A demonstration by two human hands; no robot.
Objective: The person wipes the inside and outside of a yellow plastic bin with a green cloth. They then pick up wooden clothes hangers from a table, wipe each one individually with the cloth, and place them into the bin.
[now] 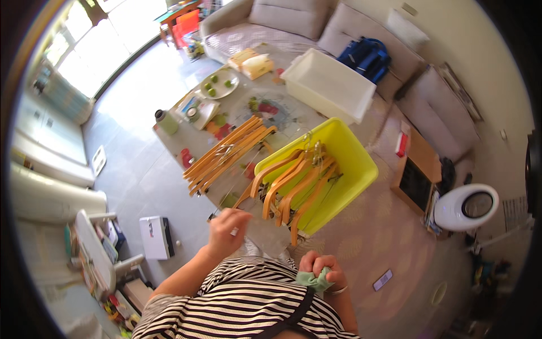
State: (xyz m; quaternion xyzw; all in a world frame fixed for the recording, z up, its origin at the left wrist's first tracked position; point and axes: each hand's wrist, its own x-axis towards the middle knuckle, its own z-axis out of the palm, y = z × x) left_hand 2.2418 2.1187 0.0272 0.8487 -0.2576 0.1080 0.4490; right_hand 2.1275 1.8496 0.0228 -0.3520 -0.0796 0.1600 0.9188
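My right hand [322, 265] grips a bunched light-green cloth [312, 281] close to my striped shirt. My left hand [228, 232], its fingers curled, is at the near edge of the table. Just beyond it lies a single wooden hanger [244, 195] with a metal bar and clips; whether my fingers touch it is hidden. A small white spot shows at the fingers. Several wooden hangers [292, 182] with metal hooks hang over the near left side of a yellow-green plastic bin [355, 178]. Left of the bin, a row of wooden clip hangers [226, 154] rests on the table.
Beyond the bin stands a white plastic tub [326, 84]. The table [173, 146] also bears a green bottle [166, 122], a plate [220, 91] with green fruit and tissue packs [254, 65]. A blue bag [366, 59] sits on the sofa [292, 19]. A phone [382, 280] lies at the right.
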